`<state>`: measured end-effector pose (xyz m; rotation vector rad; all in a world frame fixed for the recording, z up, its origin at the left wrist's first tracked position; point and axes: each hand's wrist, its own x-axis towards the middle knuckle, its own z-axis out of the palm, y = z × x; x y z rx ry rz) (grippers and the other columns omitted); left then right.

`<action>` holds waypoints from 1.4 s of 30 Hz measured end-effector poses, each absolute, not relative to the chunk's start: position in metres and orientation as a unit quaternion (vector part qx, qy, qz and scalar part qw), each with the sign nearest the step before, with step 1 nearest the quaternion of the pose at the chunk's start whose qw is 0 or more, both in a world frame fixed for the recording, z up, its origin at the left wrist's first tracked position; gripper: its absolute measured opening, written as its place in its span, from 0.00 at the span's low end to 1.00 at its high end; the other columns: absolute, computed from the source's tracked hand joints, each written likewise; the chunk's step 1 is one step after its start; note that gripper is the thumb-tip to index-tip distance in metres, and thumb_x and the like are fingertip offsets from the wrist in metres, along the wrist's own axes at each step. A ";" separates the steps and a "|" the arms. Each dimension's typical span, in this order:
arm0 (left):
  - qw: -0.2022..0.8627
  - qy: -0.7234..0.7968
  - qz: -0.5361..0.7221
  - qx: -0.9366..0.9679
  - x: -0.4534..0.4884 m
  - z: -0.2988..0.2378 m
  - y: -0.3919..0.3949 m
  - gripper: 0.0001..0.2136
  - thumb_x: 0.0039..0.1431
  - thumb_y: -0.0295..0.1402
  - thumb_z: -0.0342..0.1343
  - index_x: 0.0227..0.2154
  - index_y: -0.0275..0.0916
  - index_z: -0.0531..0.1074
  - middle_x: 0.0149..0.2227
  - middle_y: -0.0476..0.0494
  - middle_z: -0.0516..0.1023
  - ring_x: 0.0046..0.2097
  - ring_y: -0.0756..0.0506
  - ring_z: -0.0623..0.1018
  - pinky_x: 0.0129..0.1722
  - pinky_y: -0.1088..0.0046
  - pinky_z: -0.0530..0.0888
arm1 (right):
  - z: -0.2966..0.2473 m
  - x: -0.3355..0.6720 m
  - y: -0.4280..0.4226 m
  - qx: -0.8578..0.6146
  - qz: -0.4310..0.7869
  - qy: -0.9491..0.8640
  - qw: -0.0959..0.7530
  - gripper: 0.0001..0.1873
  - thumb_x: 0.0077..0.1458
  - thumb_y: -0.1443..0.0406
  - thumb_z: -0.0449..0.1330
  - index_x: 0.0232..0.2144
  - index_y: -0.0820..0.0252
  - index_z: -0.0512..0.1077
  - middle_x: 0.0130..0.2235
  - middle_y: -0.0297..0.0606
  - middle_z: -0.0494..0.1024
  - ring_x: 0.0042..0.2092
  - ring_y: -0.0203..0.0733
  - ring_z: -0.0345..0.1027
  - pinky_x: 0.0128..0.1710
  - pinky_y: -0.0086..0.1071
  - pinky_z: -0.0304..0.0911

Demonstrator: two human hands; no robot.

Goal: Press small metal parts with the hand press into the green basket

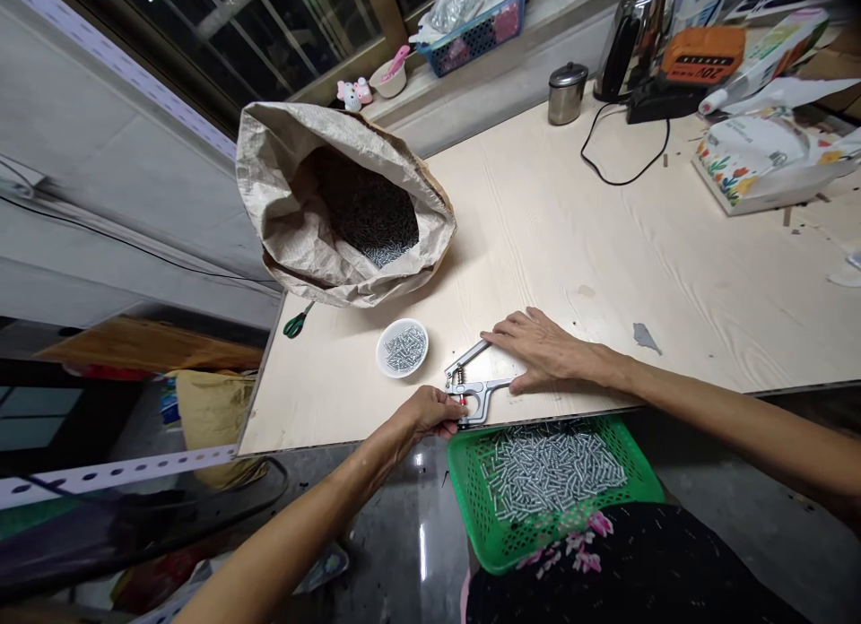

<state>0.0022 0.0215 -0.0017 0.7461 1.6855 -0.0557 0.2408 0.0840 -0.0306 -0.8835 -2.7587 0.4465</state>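
Note:
A pair of silver snap-fastener pliers (pixel 482 393) with a small spring and red part lies near the table's front edge, its handles spread apart. My right hand (pixel 542 348) spans the handles, fingers on the upper one and thumb at the lower one. At the jaws, my left hand (pixel 436 411) is closed in a pinch; what sits between its fingertips is too small and hidden to tell. A white bowl (pixel 402 348) of small silver metal pieces stands just beyond my left hand. Below the table edge, a green basket (pixel 471 507) holds many small ribbed silver pieces (pixel 555 472).
A large open woven sack (pixel 262 185) with dark metal pieces inside stands at the table's back left. Green-handled scissors (pixel 294 325) lie by the left edge. A metal canister (pixel 566 95), an orange battery pack (pixel 703 55) and a tissue pack (pixel 753 162) are farther right.

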 end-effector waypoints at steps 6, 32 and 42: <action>0.579 0.744 0.024 0.333 0.003 -0.004 0.010 0.18 0.35 0.44 0.69 0.19 0.35 0.70 0.14 0.54 0.69 0.18 0.54 0.68 0.24 0.76 0.68 | -0.036 0.243 0.082 -0.296 0.147 -0.935 0.126 0.41 0.44 0.48 0.65 0.56 0.59 0.60 0.47 0.45 0.71 0.47 0.51 0.59 0.47 0.45 0.50; 0.156 0.490 -0.044 0.856 0.048 -0.005 0.038 0.33 0.52 0.35 0.61 0.59 0.35 0.53 0.50 0.35 0.69 0.50 0.38 0.68 0.50 0.57 0.68 | -0.021 0.249 0.057 -0.377 0.180 -0.904 0.089 0.31 0.44 0.57 0.69 0.47 0.65 0.66 0.45 0.48 0.70 0.45 0.50 0.62 0.43 0.42 0.61; 0.172 0.475 -0.030 0.863 0.054 -0.005 0.045 0.12 0.56 0.38 0.58 0.39 0.38 0.68 0.39 0.42 0.71 0.43 0.42 0.68 0.42 0.63 0.69 | -0.016 0.251 0.055 -0.366 0.152 -0.915 0.077 0.13 0.50 0.67 0.64 0.39 0.62 0.68 0.40 0.43 0.71 0.41 0.45 0.62 0.39 0.37 0.60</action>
